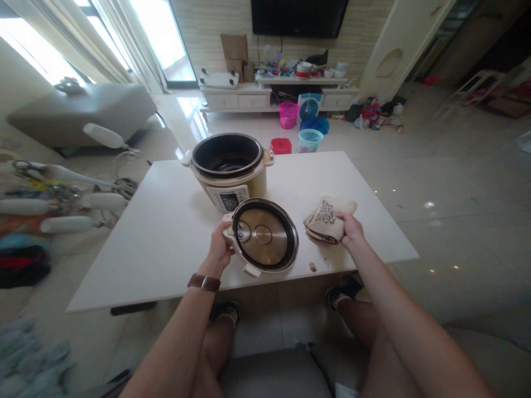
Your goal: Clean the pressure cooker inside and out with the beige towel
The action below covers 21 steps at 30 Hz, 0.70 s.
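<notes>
My left hand [220, 244], with a brown watch strap at the wrist, is closed on the handle side of a round pressure cooker lid [271, 237]. The lid is tilted with its metal underside and dark seal ring facing me. Behind it stands the electric pressure cooker [257, 185], uncovered, its dark inner pot [228, 155] in place and a control panel on its front. To the right, my right hand [352, 228] grips the edge of a folded beige cloth [327, 215] with a dark printed pattern, at the tabletop.
The white table [166, 243] has a small sticker [312, 267] near its front edge. Beyond it on the floor are a light blue basket [310, 141], a red stool [281, 146] and a pink basket [289, 115]. A lamp with white shades [103, 135] stands left.
</notes>
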Each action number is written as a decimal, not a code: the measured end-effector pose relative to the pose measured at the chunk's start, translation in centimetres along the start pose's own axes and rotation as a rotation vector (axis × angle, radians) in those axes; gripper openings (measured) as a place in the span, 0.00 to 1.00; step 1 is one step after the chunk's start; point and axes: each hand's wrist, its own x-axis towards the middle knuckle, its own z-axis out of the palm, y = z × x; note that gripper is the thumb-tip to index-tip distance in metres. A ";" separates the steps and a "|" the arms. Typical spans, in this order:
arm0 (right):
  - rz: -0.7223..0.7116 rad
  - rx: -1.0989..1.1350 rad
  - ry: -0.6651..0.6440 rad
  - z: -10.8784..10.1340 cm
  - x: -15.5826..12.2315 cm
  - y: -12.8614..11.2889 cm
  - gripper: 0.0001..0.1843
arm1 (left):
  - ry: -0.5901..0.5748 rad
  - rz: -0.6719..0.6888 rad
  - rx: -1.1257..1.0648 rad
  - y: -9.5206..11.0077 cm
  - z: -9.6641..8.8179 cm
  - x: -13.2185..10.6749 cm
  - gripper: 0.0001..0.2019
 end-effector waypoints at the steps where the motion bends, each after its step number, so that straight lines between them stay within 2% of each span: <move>1: -0.027 0.011 0.020 0.4 -0.7 -0.3 0.14 | 0.004 -0.002 0.001 -0.1 0.2 -0.1 0.14; 3: -0.135 -0.040 -0.008 1.2 -2.5 -0.8 0.15 | 0.003 -0.012 0.005 -0.3 0.6 -0.3 0.14; 4: -0.213 -0.099 -0.069 1.6 -3.7 -0.9 0.15 | 0.001 -0.019 0.007 -0.4 0.8 -0.4 0.14; 6: -0.352 -0.255 -0.217 2.6 -6.4 -0.7 0.13 | -0.004 -0.043 0.004 -0.9 1.3 -0.6 0.14; 9: -0.521 -0.455 -0.528 4.1 -10.3 0.7 0.16 | -0.006 -0.075 -0.020 -1.7 2.1 -0.9 0.14; 10: -0.549 -0.524 -0.630 4.6 -11.4 1.4 0.17 | -0.009 -0.080 -0.022 -2.0 2.3 -1.0 0.14; 13: -0.562 -0.670 -0.808 5.6 -13.3 3.3 0.22 | -0.041 -0.070 0.004 -2.5 2.6 -1.4 0.14; 16: -0.570 -0.747 -0.847 5.9 -13.6 4.2 0.28 | -0.084 -0.054 0.040 -2.7 2.7 -1.7 0.16; 21: -0.568 -0.792 -0.851 5.7 -13.3 4.0 0.35 | -0.056 -0.041 0.045 -3.0 2.6 -1.7 0.16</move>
